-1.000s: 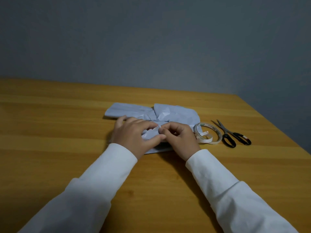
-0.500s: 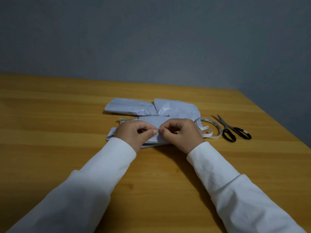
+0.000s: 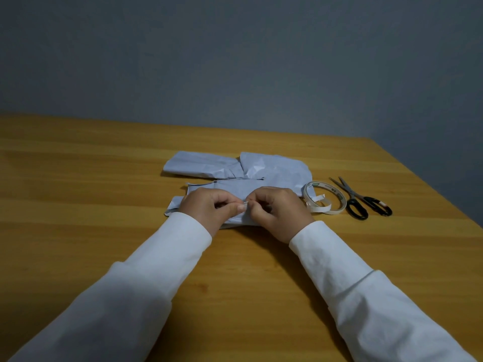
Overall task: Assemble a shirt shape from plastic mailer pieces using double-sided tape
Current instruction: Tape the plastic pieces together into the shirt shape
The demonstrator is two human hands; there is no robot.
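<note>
Head view shows my left hand (image 3: 209, 207) and right hand (image 3: 277, 210), now lifted off flattening, pinching one small white tape strip (image 3: 245, 202) over the mailer pieces (image 3: 235, 176) at twelve o'clock, likely peeling its backing.

Two arms enter from the bottom edge of the head view, each covered by a long white sleeve. The left sleeve (image 3: 146, 278) is plain, smooth fabric with a soft crease line across the forearm where the cloth bunches into a fold. It ends in a straight cuff at the wrist. The right sleeve (image 3: 347, 283) matches it: white, unmarked, with a similar fold ridge midway along the forearm and a neat cuff edge at the wrist. The left hand (image 3: 209, 209) and right hand (image 3: 279, 212) are bare; no rings, watch or gloves show.
</note>
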